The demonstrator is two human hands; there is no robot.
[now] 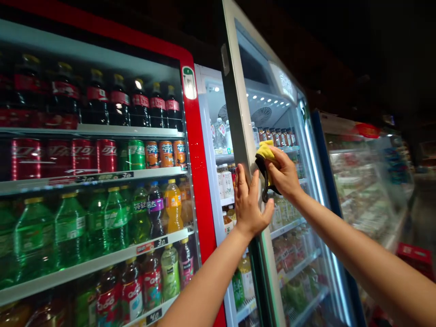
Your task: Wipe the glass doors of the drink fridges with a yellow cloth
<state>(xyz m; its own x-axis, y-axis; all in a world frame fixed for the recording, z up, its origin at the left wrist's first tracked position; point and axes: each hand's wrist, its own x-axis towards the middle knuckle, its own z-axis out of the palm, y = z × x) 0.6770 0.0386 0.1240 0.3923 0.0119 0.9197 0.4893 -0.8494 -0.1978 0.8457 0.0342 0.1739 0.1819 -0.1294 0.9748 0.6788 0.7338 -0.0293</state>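
A glass cooler door with a pale frame [241,113] stands ajar in front of me. Against the edge of that frame rests my left hand [250,204], its fingers spread and holding nothing. My right hand [281,170] grips a yellow cloth with a dark edge [267,150] on the glass side of the frame, near the black door handle [265,194]. The cloth touches the door around the handle's top. Part of the cloth is hidden by my right fingers.
On the left is a red-framed cooler [200,181] with shelves of bottles and cans. Bottles stand inside the cooler behind the open door. Farther right are another lit display cooler [361,181] and a red box [413,259] low down.
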